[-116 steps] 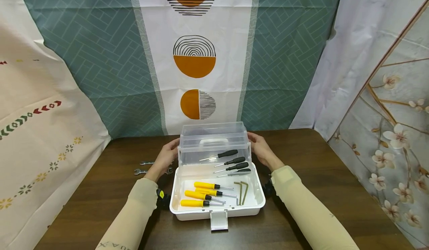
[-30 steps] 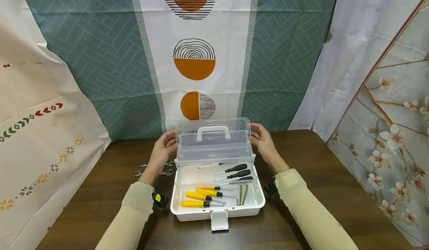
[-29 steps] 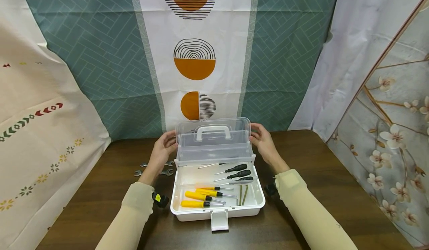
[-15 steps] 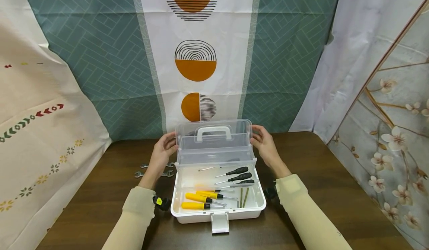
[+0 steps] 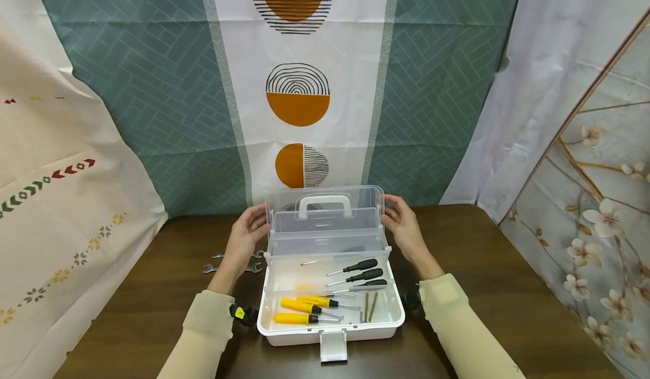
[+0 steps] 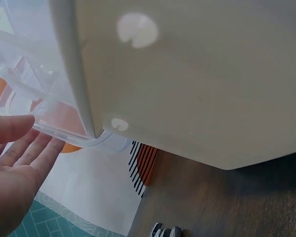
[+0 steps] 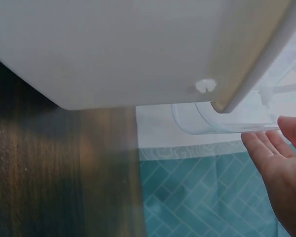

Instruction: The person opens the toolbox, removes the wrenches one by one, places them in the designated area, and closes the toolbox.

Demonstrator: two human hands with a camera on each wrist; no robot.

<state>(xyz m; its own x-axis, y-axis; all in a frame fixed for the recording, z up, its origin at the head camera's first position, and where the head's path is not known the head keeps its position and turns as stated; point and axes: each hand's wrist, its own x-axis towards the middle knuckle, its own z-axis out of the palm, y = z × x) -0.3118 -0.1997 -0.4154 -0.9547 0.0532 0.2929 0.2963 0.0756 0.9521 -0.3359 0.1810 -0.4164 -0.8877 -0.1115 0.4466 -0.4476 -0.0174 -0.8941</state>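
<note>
A white toolbox (image 5: 332, 336) with its clear lid (image 5: 376, 198) raised stands on the table. At the lid's left edge is my left hand (image 5: 245, 238), fingers nearly straight and at the lid, thumb apart from them. My right hand (image 5: 406, 232) touches the right edge the same way; in the right wrist view its fingers (image 7: 260, 148) lie along the lid's outside. A white handle (image 5: 325, 199) shows through the clear plastic. In the box lie several yellow-handled screwdrivers (image 5: 291, 318), several black-handled screwdrivers (image 5: 367, 276) and brass-coloured hex keys (image 5: 373, 307), partly behind the lid's lower rim.
Two silver open-ended wrenches (image 5: 210, 268) lie left of the box, partly hidden by my left arm. The box's white latch (image 5: 333, 346) hangs open at the front. A patterned cloth (image 5: 299, 142) hangs behind the dark wooden table (image 5: 482, 266).
Over the last seconds the lid has swung up and forward with both hands at its sides. Its clear lower rim now covers more of the screwdrivers, and the handle shows more fully.
</note>
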